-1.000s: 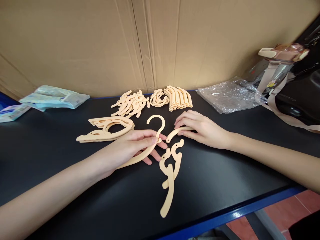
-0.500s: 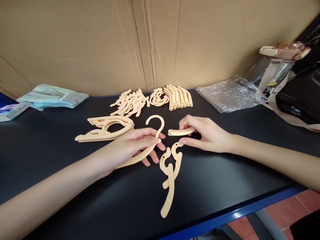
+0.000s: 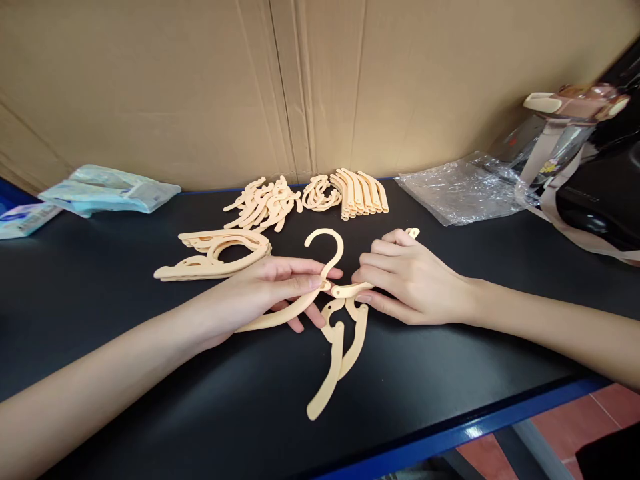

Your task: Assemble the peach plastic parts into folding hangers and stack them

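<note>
My left hand [image 3: 285,287] pinches a beige hanger arm together with a hanger hook [image 3: 337,250], the two meeting under my thumb. The curved hanger arm [image 3: 273,320] runs back beneath my palm. Closed round a second hanger arm [image 3: 350,291], my right hand [image 3: 407,277] holds its flat holed end close to the joint at my left fingertips; whether the parts touch I cannot tell. Just below both hands, two notched hanger pieces [image 3: 327,377] lie crossed on the black table [image 3: 440,387], partly covered by the fingers.
Put-together folded hangers [image 3: 215,270] lie left of my hands. Along the back are piles of notched pieces [image 3: 267,203], hooks [image 3: 320,195] and curved arms [image 3: 360,193]. A clear plastic bag [image 3: 460,190] and a strapped bottle [image 3: 560,140] stand right; a light-blue packet [image 3: 110,190] lies left.
My right hand has turned over and lowered, bringing its hanger arm's end toward the hook joint. My left hand has shifted slightly right. The crossed pieces below have moved and swung a little.
</note>
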Demonstrator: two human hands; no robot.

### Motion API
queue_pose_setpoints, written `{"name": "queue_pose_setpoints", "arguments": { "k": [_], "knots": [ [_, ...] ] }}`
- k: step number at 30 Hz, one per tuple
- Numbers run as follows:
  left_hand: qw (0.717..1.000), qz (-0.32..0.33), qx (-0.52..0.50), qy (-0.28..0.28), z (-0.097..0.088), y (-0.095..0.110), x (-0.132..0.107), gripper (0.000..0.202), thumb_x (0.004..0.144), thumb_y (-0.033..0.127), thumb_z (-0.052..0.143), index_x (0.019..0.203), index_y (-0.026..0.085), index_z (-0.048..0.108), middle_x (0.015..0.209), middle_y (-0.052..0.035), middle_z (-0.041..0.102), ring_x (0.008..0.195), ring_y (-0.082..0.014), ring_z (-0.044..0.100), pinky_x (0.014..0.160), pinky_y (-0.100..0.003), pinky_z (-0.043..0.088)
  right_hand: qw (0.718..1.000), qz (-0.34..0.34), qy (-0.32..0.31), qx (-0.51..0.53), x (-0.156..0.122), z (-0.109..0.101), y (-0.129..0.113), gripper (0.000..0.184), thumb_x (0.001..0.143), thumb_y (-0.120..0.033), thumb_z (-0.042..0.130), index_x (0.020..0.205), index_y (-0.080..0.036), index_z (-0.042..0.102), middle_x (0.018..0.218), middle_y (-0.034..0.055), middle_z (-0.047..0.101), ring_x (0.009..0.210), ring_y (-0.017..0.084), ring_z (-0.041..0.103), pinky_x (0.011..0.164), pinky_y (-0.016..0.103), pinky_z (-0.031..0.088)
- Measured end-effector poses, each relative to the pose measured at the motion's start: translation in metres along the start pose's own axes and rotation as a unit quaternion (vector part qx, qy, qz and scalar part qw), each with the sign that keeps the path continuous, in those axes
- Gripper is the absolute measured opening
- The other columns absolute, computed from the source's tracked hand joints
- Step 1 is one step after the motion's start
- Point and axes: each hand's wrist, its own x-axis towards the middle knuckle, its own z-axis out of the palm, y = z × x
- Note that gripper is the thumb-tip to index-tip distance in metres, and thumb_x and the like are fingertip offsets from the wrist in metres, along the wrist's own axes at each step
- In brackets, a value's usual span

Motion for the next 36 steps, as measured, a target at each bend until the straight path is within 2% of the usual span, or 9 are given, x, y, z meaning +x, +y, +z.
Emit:
{"name": "queue_pose_setpoints", "arguments": {
  "k": [7,12,21,25,31,36],
  "knots": [
    [1.000,0.000,0.019,-0.024,0.000,0.003,-0.002,0.034,0.092,0.039,0.060,0.122,0.026,0.066,0.076,-0.0031,0.076,0.077,-0.0149,0.071,0.060,-0.017,0.053,0.998,-0.001,0.023,-0.052,0.000,0.001,0.000,0.034,0.102,-0.034,0.041,0.091,-0.016,0.068,0.072,0.0018,0.060,0.074,0.018,0.044,0.074,0.034,0.030],
    [0.999,0.009,0.024,-0.044,0.000,0.004,-0.003,0.029,0.091,0.037,0.061,0.116,0.027,0.069,0.076,-0.0013,0.075,0.075,-0.0147,0.071,0.060,-0.018,0.053,0.996,-0.007,0.042,-0.078,0.000,0.001,-0.001,0.031,0.101,-0.035,0.045,0.089,-0.016,0.067,0.071,0.0007,0.062,0.074,0.017,0.045,0.076,0.033,0.030],
    [0.998,0.032,0.031,-0.053,0.002,0.000,0.001,0.027,0.091,0.036,0.062,0.115,0.028,0.070,0.076,0.0005,0.073,0.074,-0.0121,0.066,0.060,-0.017,0.052,0.989,-0.011,0.077,-0.128,-0.003,0.000,-0.003,0.029,0.100,-0.036,0.048,0.083,-0.018,0.063,0.073,-0.0003,0.064,0.075,0.016,0.050,0.075,0.033,0.030],
    [0.998,0.034,0.034,-0.041,0.004,-0.001,0.001,0.028,0.090,0.036,0.063,0.115,0.026,0.070,0.075,-0.0001,0.072,0.072,-0.0121,0.064,0.060,-0.017,0.052,0.988,-0.012,0.083,-0.126,-0.004,0.000,-0.003,0.027,0.100,-0.035,0.050,0.084,-0.017,0.064,0.072,-0.0006,0.064,0.074,0.016,0.051,0.073,0.034,0.031],
    [0.996,0.061,0.066,0.008,0.010,-0.001,0.001,0.025,0.089,0.037,0.063,0.107,0.022,0.072,0.072,0.0003,0.070,0.063,-0.0100,0.060,0.055,-0.016,0.049,0.992,-0.004,0.076,-0.106,-0.004,-0.001,-0.003,0.031,0.101,-0.037,0.046,0.085,-0.018,0.065,0.072,-0.0007,0.064,0.073,0.015,0.050,0.074,0.034,0.030],
    [0.994,0.077,0.078,0.023,0.013,-0.001,-0.001,0.027,0.090,0.038,0.061,0.110,0.021,0.070,0.071,0.0011,0.069,0.064,-0.0092,0.060,0.059,-0.017,0.050,0.991,-0.006,0.078,-0.104,-0.003,0.000,-0.002,0.030,0.100,-0.037,0.048,0.083,-0.017,0.064,0.068,-0.0010,0.060,0.070,0.015,0.046,0.072,0.033,0.029]
  ]
}}
